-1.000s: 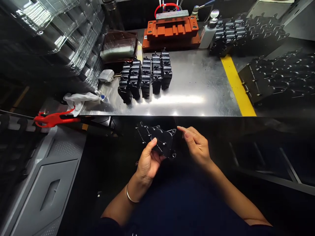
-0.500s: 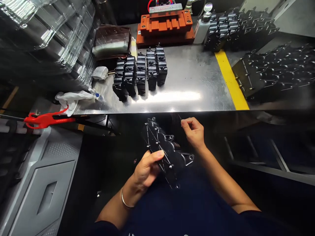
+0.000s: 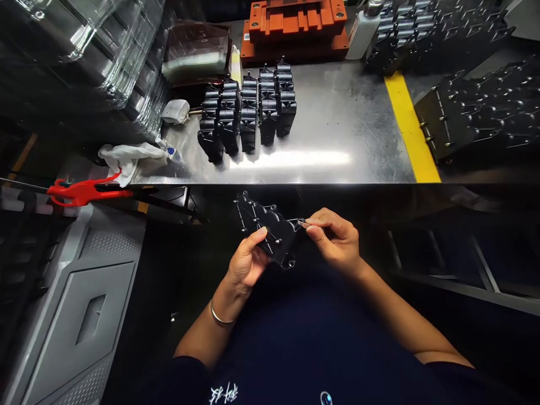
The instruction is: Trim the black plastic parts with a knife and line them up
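My left hand (image 3: 248, 257) grips a black moulded plastic part (image 3: 274, 228), thumb on its ribbed face and fingers beneath. The part is tilted, with ringed lugs along its edge and small metallic-looking points on its face. Close by, my right hand (image 3: 337, 239) is closed in a pinch on a small, thin, blade-like piece (image 3: 304, 224). That piece is at the lug on the part's right side; whether it touches the lug's rim or enters its hole is too small to tell. The right fingertips are right beside this lug.
Several similar black parts (image 3: 248, 115) stand in a row on the metal table (image 3: 329, 124). Behind them are an orange fixture (image 3: 295, 45) and a white bottle (image 3: 363, 31). More black parts (image 3: 489, 112) lie beyond yellow tape (image 3: 411, 129). Red-handled scissors (image 3: 86, 192) overhang the table's left edge.
My right hand has come down to the part's right lug with the thin piece. My left hand has raised the black part slightly and shifted it left. The camera view has tilted down a little.
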The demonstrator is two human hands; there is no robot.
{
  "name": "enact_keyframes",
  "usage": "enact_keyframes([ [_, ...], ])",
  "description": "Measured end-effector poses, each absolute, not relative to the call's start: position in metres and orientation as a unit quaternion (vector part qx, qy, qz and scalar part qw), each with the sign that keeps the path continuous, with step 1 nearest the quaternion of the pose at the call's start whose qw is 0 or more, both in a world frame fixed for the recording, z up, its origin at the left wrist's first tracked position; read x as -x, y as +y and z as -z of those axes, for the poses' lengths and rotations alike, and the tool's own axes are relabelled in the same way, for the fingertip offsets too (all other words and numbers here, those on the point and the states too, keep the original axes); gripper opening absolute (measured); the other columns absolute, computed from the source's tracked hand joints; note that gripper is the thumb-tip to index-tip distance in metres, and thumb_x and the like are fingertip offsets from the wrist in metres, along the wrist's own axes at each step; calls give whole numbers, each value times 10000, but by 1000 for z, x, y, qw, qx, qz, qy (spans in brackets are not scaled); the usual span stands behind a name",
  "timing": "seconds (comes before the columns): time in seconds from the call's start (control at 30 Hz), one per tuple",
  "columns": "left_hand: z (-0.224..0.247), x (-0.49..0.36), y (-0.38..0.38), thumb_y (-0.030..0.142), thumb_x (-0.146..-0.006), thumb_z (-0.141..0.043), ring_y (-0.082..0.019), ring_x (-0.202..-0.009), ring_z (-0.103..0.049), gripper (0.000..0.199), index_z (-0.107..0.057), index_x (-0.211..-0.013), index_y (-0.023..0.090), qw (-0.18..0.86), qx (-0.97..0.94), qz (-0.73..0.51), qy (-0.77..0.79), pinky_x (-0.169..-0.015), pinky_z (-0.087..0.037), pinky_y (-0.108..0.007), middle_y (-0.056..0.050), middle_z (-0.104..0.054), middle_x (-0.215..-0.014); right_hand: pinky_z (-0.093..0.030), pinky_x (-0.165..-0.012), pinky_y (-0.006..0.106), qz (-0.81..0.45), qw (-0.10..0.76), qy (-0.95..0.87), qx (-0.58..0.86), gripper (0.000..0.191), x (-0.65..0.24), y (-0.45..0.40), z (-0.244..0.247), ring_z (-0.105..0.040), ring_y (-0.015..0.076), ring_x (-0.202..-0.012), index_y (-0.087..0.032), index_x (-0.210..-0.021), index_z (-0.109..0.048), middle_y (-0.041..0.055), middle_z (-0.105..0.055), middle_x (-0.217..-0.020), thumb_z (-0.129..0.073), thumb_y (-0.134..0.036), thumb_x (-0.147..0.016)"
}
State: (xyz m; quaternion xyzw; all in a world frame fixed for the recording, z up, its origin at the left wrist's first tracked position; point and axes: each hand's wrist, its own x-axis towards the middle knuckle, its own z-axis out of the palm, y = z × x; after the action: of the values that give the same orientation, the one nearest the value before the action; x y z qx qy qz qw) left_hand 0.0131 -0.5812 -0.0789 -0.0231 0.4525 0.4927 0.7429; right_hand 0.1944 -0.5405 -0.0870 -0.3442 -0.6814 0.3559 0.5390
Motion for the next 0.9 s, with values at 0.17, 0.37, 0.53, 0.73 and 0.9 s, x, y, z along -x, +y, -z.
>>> enact_keyframes([
  [0.17, 82, -1, -582, 208, -736, -683, -212, -746, -704, 148, -680, -851, 115, 753, 40, -472, 457, -807, -572, -359, -56, -723, -748, -466, -569, 221, -327, 521, -713, 337, 94, -188, -538, 88, -562, 86, -632, -187, -864, -658, 8, -613, -717, -640, -105, -823],
  [0.37, 73, -6, -602, 276, -603, -814, -224, -738, -679, 297, -671, -813, 122, 829, -141, -418, 345, -736, -553, -324, -37, -668, -667, -412, -503, 199, -331, 445, -686, 471, 214, -195, -522, 102, -533, 77, -545, -158, -723, -622, 5, -603, -631, -585, -288, -888],
  [0.53, 77, 11, -590, 312, -623, -805, -287, -946, -654, 451, -667, -1006, 119, 769, -271, -441, 374, -824, -522, -378, -101, -700, -942, -409, -537, 182, -355, 340, -830, 264, 324, -214, -533, 70, -524, 64, -549, -151, -804, -600, 13, -588, -634, -386, -301, -996],
  [0.73, 85, 18, -579, 309, -586, -835, -252, -876, -651, 474, -658, -985, 123, 774, -292, -420, 373, -814, -514, -366, -84, -692, -902, -291, -492, 221, -328, 258, -896, 149, 506, -217, -535, 53, -382, 71, -511, -160, -629, -486, -15, -434, -549, -474, -587, -900],
  [0.9, 84, 7, -580, 324, -619, -831, -218, -815, -657, 437, -661, -970, 125, 779, -245, -432, 384, -763, -526, -337, -70, -689, -883, -247, -493, 238, -212, 294, -914, 184, 470, -219, -529, 56, -358, 72, -495, -166, -585, -447, -23, -401, -522, -535, -506, -898],
])
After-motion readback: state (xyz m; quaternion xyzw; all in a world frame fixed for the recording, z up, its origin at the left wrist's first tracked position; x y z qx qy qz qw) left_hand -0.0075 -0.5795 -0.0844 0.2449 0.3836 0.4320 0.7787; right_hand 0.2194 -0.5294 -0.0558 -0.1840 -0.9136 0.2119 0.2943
